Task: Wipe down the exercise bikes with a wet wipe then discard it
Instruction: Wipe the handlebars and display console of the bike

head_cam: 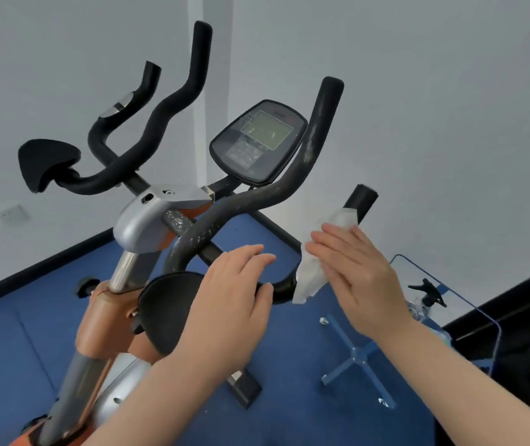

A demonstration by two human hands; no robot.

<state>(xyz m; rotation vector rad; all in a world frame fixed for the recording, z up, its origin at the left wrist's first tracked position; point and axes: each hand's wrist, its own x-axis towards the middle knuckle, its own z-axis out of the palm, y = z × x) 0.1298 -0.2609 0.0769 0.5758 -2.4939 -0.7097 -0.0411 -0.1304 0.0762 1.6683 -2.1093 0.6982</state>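
An exercise bike (141, 226) with black foam handlebars, a grey console (257, 141) and an orange and silver frame fills the view. My left hand (234, 294) rests on the near right handlebar bend, just beside the black elbow pad (167, 304), fingers curled over the bar. My right hand (357, 272) presses a white wet wipe (315, 268) flat against the short right grip (362, 201); the wipe drapes along the bar under my palm. The long right handlebar (315, 140) shows whitish marks.
A blue-framed glass table (450, 304) on a cross base with castors stands at the right, with a black-nozzled spray bottle (426, 292) on it. Blue carpet covers the floor. White walls and a black skirting close in behind.
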